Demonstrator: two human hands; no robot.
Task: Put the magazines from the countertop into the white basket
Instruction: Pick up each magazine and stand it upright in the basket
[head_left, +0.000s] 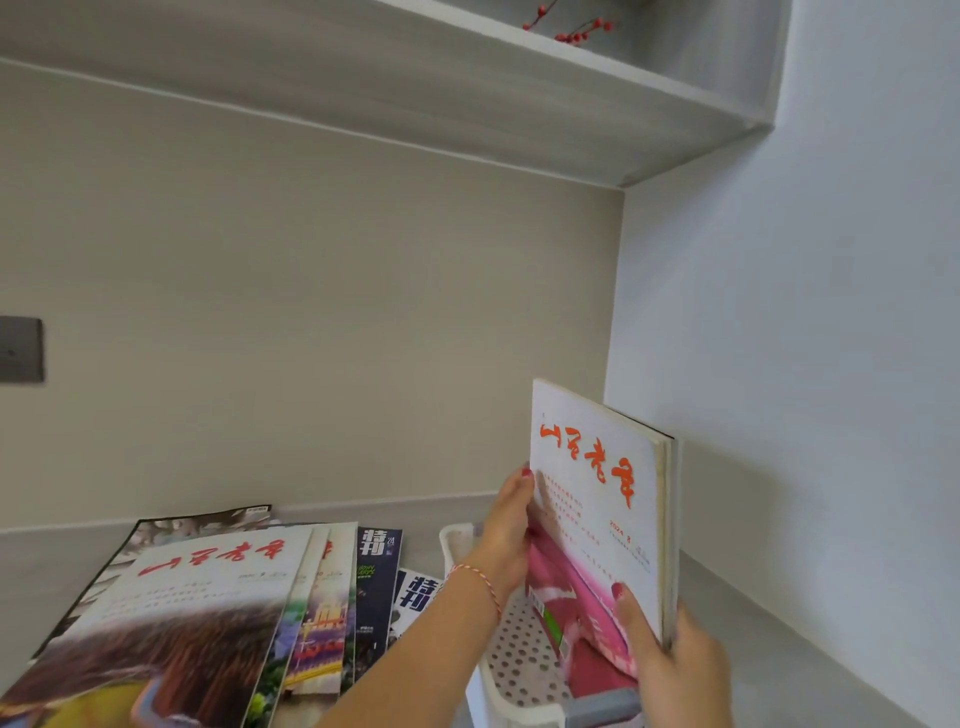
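A white-and-pink magazine (597, 499) with red characters stands upright in the white perforated basket (514, 660), with at least one more behind it. My left hand (506, 535) grips its left edge. My right hand (670, 660) holds its lower right corner, thumb on the cover. Several more magazines (208, 613) lie fanned out on the grey countertop (62, 566) to the left of the basket; the top one has the same red title, and dark "特刊" issues (376, 577) peek out beside it.
The basket sits in the corner where the beige back wall meets the white side wall (805, 364). A grey shelf (519, 104) with red berry twigs hangs overhead. A grey wall switch (21, 351) is at far left.
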